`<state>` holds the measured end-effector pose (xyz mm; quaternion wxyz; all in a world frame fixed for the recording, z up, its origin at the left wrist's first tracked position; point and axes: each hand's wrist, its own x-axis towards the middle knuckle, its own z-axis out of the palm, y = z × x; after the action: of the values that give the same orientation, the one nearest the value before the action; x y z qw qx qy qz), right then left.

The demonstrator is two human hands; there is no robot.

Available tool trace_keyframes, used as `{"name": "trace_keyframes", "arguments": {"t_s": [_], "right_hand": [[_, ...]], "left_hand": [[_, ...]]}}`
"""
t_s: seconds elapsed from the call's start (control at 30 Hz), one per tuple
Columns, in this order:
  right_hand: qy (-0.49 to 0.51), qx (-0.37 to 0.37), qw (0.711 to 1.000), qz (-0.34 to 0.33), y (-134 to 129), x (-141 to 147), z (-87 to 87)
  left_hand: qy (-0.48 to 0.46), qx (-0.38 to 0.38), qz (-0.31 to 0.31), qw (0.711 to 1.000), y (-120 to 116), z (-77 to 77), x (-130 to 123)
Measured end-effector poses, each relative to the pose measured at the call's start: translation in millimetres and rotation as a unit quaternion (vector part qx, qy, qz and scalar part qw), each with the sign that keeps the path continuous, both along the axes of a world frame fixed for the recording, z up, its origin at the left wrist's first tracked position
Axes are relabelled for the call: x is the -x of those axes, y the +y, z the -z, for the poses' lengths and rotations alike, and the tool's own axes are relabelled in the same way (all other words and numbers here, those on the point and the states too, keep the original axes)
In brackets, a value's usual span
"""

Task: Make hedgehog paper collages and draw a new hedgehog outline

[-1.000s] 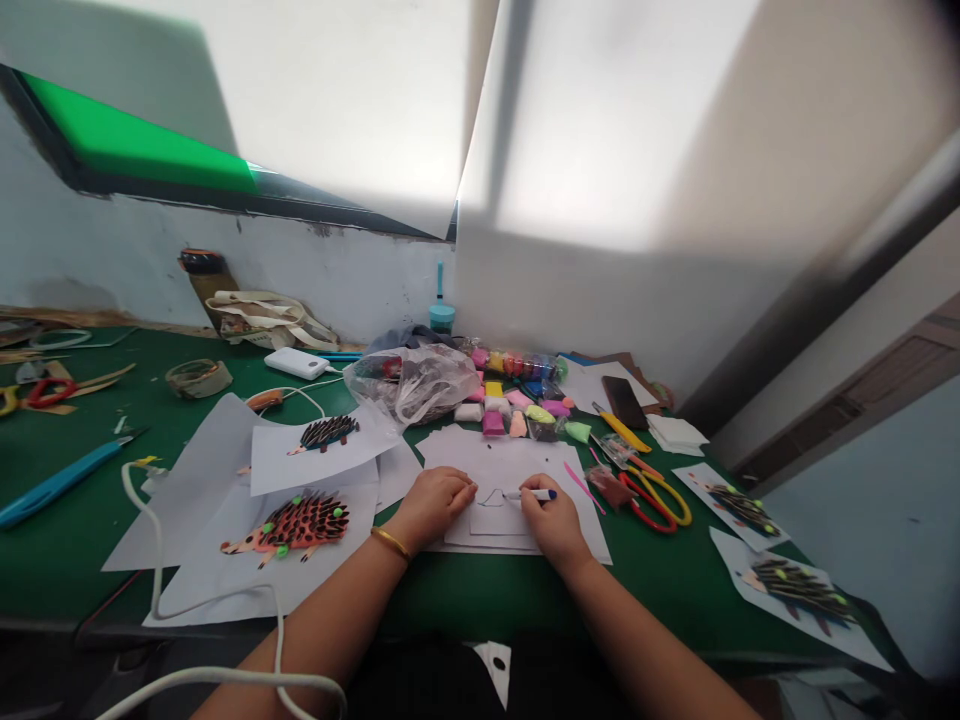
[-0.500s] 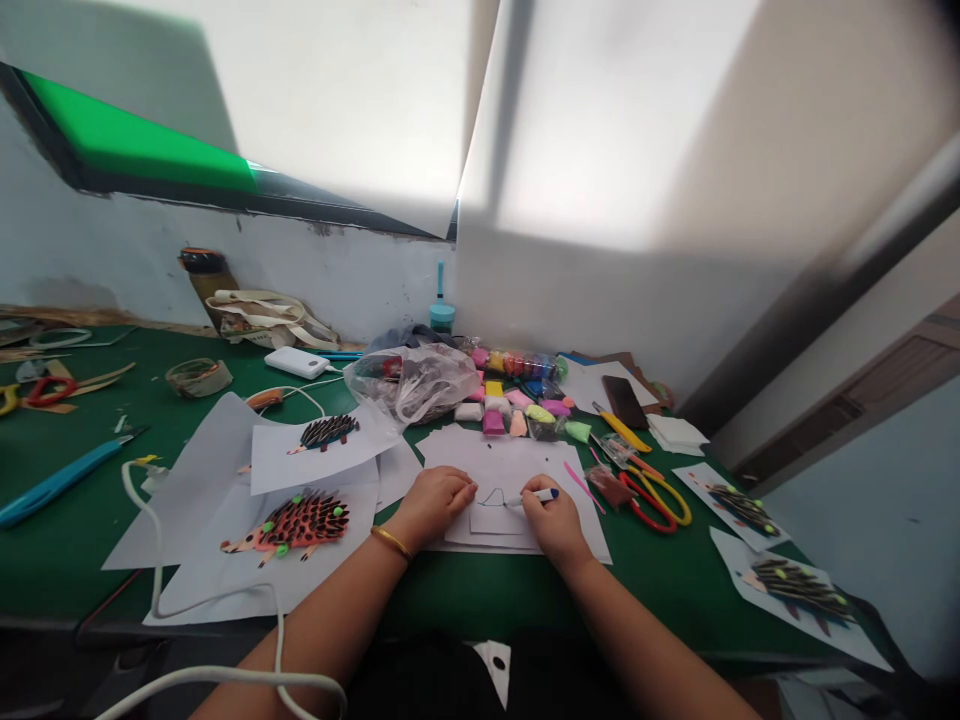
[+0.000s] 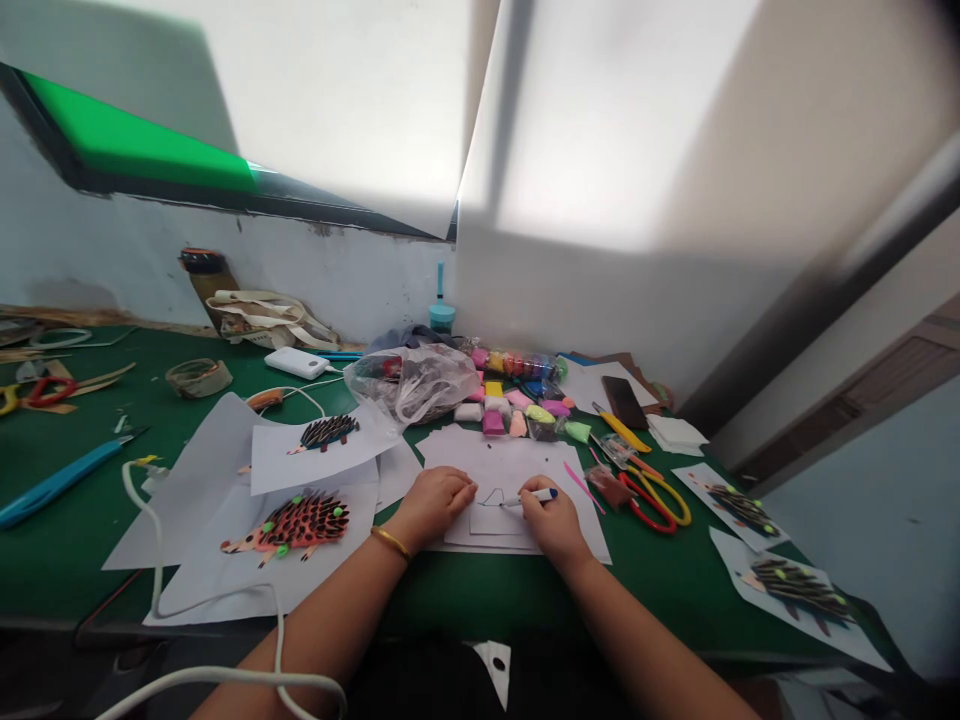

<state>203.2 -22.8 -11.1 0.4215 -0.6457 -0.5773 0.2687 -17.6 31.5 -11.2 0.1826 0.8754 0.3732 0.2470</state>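
My right hand [image 3: 553, 517] is closed around a white marker pen [image 3: 534, 497] with a dark blue end. The pen's tip touches a small sheet of white paper [image 3: 499, 520] lying on larger white sheets [image 3: 457, 450]. Beside the tip runs a thin dark drawn line [image 3: 493, 494] with a peaked shape. My left hand [image 3: 437, 503], a gold bangle on its wrist, rests flat on the left part of the paper, fingers lying together and holding nothing.
Behind the paper are colored clay packets [image 3: 493, 422] and a plastic bag [image 3: 412, 380]. Scissors [image 3: 651, 500], a yellow cutter [image 3: 622, 428] and a phone [image 3: 624, 400] lie to the right. Hedgehog pictures [image 3: 300, 525] flank both sides; a white cable [image 3: 156, 560] crosses the front left.
The pen tip has shifted slightly left and down on the paper, with my right hand barely moving. My left hand stays where it was.
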Motion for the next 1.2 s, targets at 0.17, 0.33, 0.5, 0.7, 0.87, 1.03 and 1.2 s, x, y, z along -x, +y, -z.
{"name": "trace_keyframes", "arguments": {"t_s": [0.17,0.33,0.5,0.7,0.87,1.03,1.2], "right_hand": [[-0.008,0.001,1.0,-0.003,-0.9,1.3,-2.6],[0.031,-0.029,0.999,0.029,-1.2,-1.4,-4.8],[0.063,-0.044,0.997,0.019,-0.2,-4.2,-4.8],[0.03,0.004,0.999,-0.039,0.1,-0.9,-1.8],[0.018,0.008,0.999,-0.041,-0.1,-0.1,-2.1],[0.013,0.008,0.999,-0.045,0.9,-0.6,-1.8],[-0.003,0.008,0.999,-0.033,1.0,-0.8,-1.1]], "left_hand": [[0.001,0.003,-0.002,1.0,-0.5,-0.7,0.3],[0.008,0.005,-0.005,1.0,0.6,0.9,0.6],[0.003,0.002,-0.005,1.0,0.3,0.9,0.4],[0.002,-0.004,-0.004,1.0,0.3,0.5,0.4],[0.001,-0.002,-0.004,1.0,1.3,2.1,0.3],[0.004,0.001,-0.007,1.0,0.8,1.6,0.3],[0.005,0.002,-0.003,1.0,0.5,0.0,0.4]]}}
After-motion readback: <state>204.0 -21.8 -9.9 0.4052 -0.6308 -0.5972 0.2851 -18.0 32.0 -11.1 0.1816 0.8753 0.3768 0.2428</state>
